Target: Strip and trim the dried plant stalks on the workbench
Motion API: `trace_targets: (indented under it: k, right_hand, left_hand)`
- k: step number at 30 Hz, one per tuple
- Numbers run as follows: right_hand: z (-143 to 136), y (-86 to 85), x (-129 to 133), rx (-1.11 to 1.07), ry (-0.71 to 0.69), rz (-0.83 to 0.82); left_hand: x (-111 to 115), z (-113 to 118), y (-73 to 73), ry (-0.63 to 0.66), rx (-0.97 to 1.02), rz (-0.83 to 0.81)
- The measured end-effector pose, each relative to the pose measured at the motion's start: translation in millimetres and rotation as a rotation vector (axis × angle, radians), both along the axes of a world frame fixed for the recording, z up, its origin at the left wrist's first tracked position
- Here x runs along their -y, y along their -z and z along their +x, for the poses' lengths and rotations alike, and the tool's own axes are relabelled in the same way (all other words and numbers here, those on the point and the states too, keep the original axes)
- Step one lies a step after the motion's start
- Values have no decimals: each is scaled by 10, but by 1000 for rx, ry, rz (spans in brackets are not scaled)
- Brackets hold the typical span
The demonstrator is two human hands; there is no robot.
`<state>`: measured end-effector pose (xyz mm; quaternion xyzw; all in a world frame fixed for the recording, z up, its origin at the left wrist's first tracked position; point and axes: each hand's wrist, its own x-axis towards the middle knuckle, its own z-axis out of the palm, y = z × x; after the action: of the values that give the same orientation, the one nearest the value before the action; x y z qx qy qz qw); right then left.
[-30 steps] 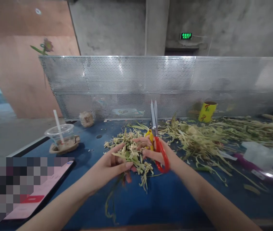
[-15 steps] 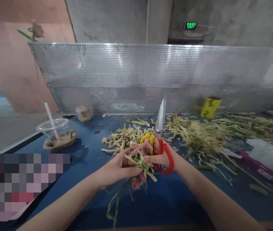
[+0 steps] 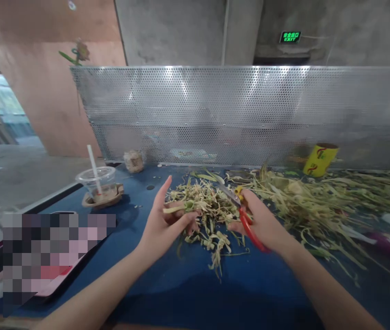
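Note:
My left hand (image 3: 164,224) is over the near left side of a heap of dry, pale green plant trimmings (image 3: 212,197). Its index finger points up, while the thumb and other fingers curl around a few plant stalks (image 3: 173,210); the far fingertips are partly hidden. My right hand (image 3: 264,224) grips scissors (image 3: 246,224) with one red and one yellow handle. Their blades point up and left over the right part of the heap. Curled strips of the trimmings trail towards me between both hands.
A larger spread of long dry stalks (image 3: 294,197) covers the right side of the blue table (image 3: 181,293). A yellow roll (image 3: 320,159) stands behind it. At left are a plastic cup with a straw (image 3: 97,178) and a pixelated object (image 3: 57,256). A perforated metal screen (image 3: 195,105) closes the back.
My hands have moved apart, the right one going right with the scissors. The blades have tipped from upright to slanting left. The bunch previously between both hands has left the right hand. The view has shifted left.

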<state>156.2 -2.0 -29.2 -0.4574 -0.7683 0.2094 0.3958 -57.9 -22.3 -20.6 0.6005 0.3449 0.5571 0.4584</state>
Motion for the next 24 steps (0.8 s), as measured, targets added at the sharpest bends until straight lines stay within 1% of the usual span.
trace_targets:
  k: [2, 3, 6, 9, 14, 19, 24]
  right_hand:
    - [28, 16, -23, 181, 112, 120]
    - [25, 28, -33, 238, 142, 179]
    - [-18, 60, -39, 353, 190, 310]
    - [-57, 73, -18, 429, 222, 402]
    - [-77, 87, 5, 466, 248, 454]
    - [-92, 101, 14, 475, 266, 475]
    - [-120, 105, 40, 470, 245, 444]
  left_hand:
    - [-24, -43, 4, 19, 68, 6]
    - [-37, -59, 9, 22, 97, 1]
    - [-65, -80, 18, 31, 138, -25]
    - [-60, -71, 12, 69, 118, -46]
    - [-24, -46, 16, 43, 83, -56]
    - [13, -30, 36, 58, 40, -71]
    - [20, 4, 35, 74, 31, -102]
